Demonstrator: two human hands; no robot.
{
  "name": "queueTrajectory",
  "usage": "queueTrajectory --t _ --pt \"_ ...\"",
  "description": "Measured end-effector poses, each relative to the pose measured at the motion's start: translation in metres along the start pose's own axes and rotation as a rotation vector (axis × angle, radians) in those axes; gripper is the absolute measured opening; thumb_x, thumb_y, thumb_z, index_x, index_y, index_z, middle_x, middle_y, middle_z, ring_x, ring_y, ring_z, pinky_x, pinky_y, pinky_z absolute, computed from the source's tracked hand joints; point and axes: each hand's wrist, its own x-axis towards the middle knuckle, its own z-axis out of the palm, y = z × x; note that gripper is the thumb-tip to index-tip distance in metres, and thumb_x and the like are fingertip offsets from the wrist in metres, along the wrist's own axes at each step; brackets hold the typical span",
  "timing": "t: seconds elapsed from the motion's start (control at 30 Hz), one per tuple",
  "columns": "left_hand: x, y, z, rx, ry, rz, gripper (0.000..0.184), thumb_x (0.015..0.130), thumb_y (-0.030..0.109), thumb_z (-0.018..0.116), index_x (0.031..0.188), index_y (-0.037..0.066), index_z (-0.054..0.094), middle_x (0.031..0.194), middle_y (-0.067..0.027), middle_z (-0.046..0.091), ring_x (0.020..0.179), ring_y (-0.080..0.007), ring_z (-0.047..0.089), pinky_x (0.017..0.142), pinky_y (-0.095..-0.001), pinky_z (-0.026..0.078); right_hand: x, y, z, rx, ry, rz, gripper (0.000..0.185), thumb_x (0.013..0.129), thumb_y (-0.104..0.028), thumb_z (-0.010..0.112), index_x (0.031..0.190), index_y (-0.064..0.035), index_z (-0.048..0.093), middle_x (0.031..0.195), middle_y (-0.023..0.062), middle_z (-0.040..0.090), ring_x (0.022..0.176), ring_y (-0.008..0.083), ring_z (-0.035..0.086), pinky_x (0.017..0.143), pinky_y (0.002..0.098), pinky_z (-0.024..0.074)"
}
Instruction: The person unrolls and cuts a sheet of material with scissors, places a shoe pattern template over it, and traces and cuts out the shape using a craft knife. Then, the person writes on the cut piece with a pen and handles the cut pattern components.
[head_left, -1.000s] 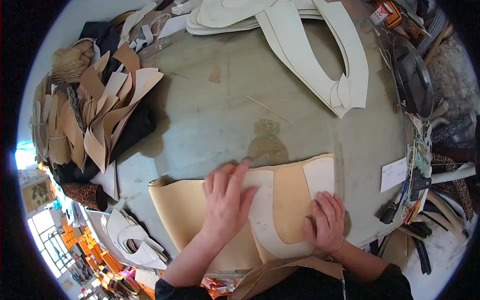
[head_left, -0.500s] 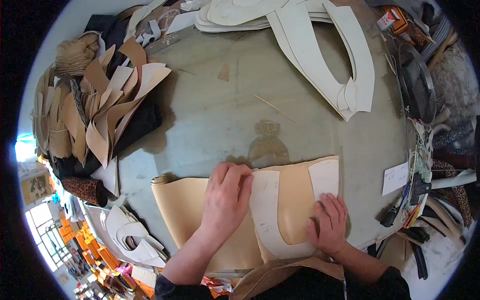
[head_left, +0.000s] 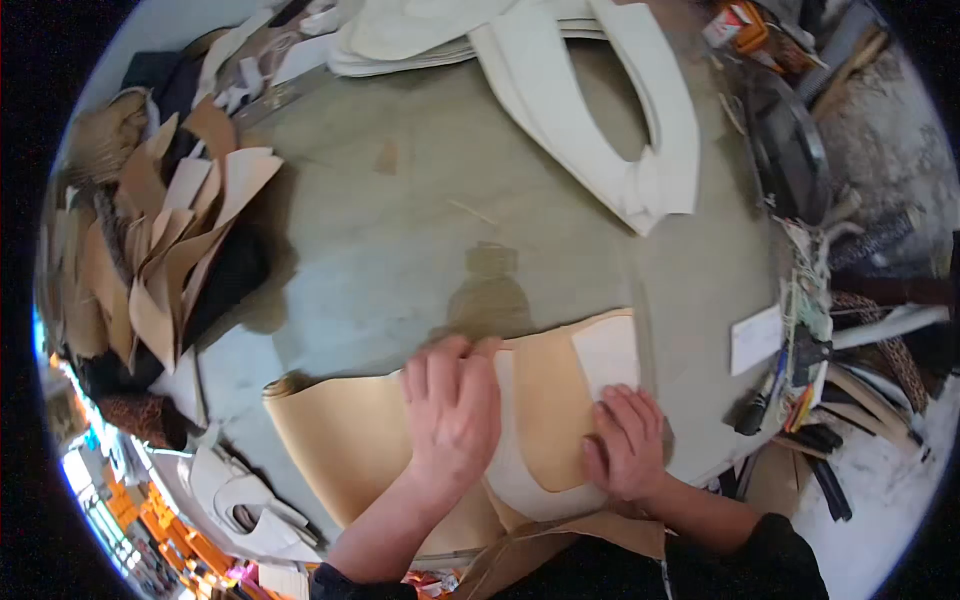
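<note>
A tan sheet [head_left: 340, 430], rolled at its left end, lies along the near side of the table. On its right part rests a white U-shaped pattern piece [head_left: 530, 490]. My left hand [head_left: 450, 410] is at the sheet's upper edge by the pattern's left arm, fingers bent and drawn together; what they pinch, if anything, is hidden. My right hand [head_left: 628, 440] lies with spread fingers on the lower part of the pattern's right arm, pressing nothing between them.
White pattern pieces [head_left: 540, 90] are stacked at the table's far side. Brown and tan scraps [head_left: 170, 230] are heaped at the left. More white pieces [head_left: 240, 500] lie at the lower left. A white card [head_left: 756, 340], pens [head_left: 800, 410] and cords stand along the right edge.
The whole view has shifted, so the table's contents appear further left. My left hand's fingers have drawn together at the sheet's upper edge. My right hand has stayed on the pattern.
</note>
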Motion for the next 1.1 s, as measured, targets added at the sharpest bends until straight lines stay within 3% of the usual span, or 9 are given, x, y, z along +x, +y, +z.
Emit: queueTrajectory --t 0.13,0.4,0.57,0.67,0.77,1.03,1.1 --pt "0.026 0.043 0.026 -0.253 -0.065 0.091 0.037 0.086 0.007 0.074 0.122 0.006 0.066 0.114 -0.0133 0.059 0.105 -0.0335 0.056 0.090 -0.0449 0.046 0.002 0.000 -0.003 0.009 -0.002 -0.012 0.045 0.086 -0.020 0.070 0.124 0.0026 0.062 0.142 0.0217 0.056 0.130 0.0398 0.055 0.113 0.0572 0.0401" --pt "0.043 0.061 0.046 -0.249 -0.132 0.004 0.036 0.087 0.013 0.074 0.123 0.010 0.067 0.111 -0.0084 0.060 0.107 -0.0312 0.055 0.092 -0.0484 0.040 0.003 0.001 -0.006 0.050 -0.062 0.027 0.047 0.084 -0.021 0.075 0.125 -0.0015 0.064 0.143 0.0184 0.057 0.133 0.0359 0.054 0.116 0.0533 0.0374" --pt "0.031 0.055 0.049 -0.160 -0.088 0.143 0.040 0.082 0.015 0.073 0.122 0.010 0.071 0.116 -0.0043 0.061 0.109 -0.0253 0.055 0.094 -0.0453 0.039 0.003 0.002 -0.005 0.054 -0.038 0.022 0.050 0.082 -0.021 0.077 0.126 -0.0019 0.063 0.142 0.0174 0.057 0.132 0.0350 0.055 0.116 0.0526 0.0369" --pt "0.024 0.057 0.043 -0.048 -0.137 0.214 0.048 0.081 0.015 0.074 0.129 0.013 0.070 0.120 -0.0040 0.059 0.111 -0.0274 0.054 0.098 -0.0491 0.041 0.004 0.002 -0.006 0.072 -0.036 0.022 0.052 0.081 -0.021 0.078 0.127 -0.0022 0.062 0.141 0.0168 0.058 0.132 0.0347 0.055 0.116 0.0525 0.0371" --pt "0.021 0.055 0.046 -0.002 -0.094 0.240 0.046 0.082 0.022 0.066 0.126 0.012 0.071 0.120 -0.0014 0.061 0.111 -0.0220 0.055 0.098 -0.0449 0.039 0.003 0.002 -0.004 0.076 -0.028 0.024 0.052 0.081 -0.021 0.078 0.127 -0.0024 0.062 0.141 0.0165 0.058 0.132 0.0345 0.055 0.116 0.0524 0.0372" --pt "0.018 0.054 0.046 0.006 -0.108 0.234 0.045 0.083 0.022 0.066 0.126 0.012 0.071 0.122 -0.0028 0.061 0.113 -0.0225 0.055 0.100 -0.0444 0.039 0.003 0.000 -0.004 0.073 -0.023 0.032 0.054 0.080 -0.021 0.078 0.128 -0.0023 0.061 0.141 0.0165 0.058 0.132 0.0343 0.055 0.116 0.0525 0.0372" --pt "0.013 0.056 0.046 -0.017 -0.127 0.227 0.045 0.083 0.021 0.066 0.127 0.013 0.071 0.124 -0.0033 0.061 0.116 -0.0230 0.055 0.101 -0.0448 0.039 0.001 0.000 -0.004 0.084 -0.040 0.067 0.045 0.089 -0.025 0.074 0.129 -0.0041 0.066 0.146 0.0134 0.057 0.137 0.0308 0.053 0.118 0.0505 0.0373"
